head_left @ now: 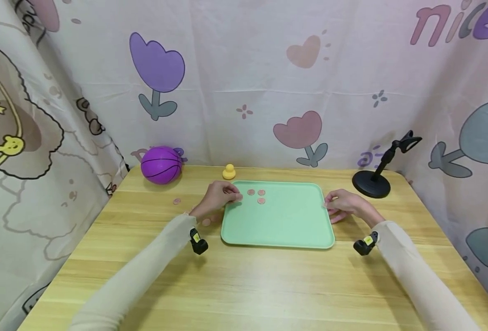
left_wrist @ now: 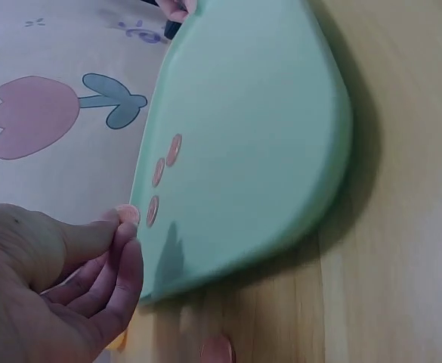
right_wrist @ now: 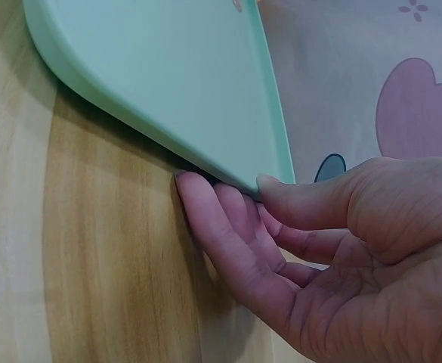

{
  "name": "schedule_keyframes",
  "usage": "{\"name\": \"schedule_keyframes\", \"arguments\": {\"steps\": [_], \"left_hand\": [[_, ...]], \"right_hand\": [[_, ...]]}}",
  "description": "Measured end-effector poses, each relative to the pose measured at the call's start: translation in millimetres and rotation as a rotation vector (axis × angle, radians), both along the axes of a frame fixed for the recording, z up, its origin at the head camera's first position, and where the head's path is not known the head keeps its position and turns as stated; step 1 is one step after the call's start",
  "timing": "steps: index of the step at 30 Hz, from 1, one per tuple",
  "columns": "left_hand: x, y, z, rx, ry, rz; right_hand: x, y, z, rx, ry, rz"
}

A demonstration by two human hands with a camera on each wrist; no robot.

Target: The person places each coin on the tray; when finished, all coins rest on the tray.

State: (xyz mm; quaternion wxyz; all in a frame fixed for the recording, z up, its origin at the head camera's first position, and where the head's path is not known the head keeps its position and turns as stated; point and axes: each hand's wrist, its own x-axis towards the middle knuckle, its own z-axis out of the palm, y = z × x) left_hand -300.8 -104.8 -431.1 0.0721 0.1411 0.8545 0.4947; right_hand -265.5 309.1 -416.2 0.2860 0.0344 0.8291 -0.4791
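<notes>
Coins (head_left: 261,201): three on one tray (head_left: 287,223); left hand (head_left: 220,198) pinches another coin (left_wrist: 129,214); right hand (head_left: 345,204) pinches tray rim (right_wrist: 168,141).

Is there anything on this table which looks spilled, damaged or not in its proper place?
Nothing looks spilled or damaged. At most, one copper-coloured coin seems a little stray: it lies alone on the table, in front of the purple ball, apart from the loose coins by the left hand and the three coins on the tray.

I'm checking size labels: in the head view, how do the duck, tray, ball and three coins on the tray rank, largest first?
1. Tray
2. Ball
3. Duck
4. Coins, which look alike, so unranked among themselves
</notes>
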Motion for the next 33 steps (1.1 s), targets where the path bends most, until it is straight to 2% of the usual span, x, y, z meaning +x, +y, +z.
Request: {"name": "schedule_keyframes", "arguments": {"steps": [2,9,12,18,25,33], "left_hand": [[-1.5,2.2,-1.0,0.015,-0.027,0.008],[-4.2,13.3,-0.8,0.076,-0.202,0.036],[-5.9,18.5,-4.2,0.091,-0.224,0.039],[-3.7,25.3,-7.1,0.086,-0.197,0.045],[-1.4,31.5,-5.9,0.025,-0.173,0.056],[-5.5,38.2,-14.6,-0.032,-0.085,0.057]], "right_hand": [[-0.3,-1,0.3,-0.010,0.009,0.006],[-0.5,-4,-0.5,-0.029,0.032,0.027],[-0.4,-5,-0.2,-0.023,0.027,0.023],[-0.9,-6,-0.7,-0.023,0.007,-0.001],[-0.6,-4,1.1,-0.017,-0.002,-0.007],[-0.2,-1,-0.2,-0.012,0.000,-0.002]]}}
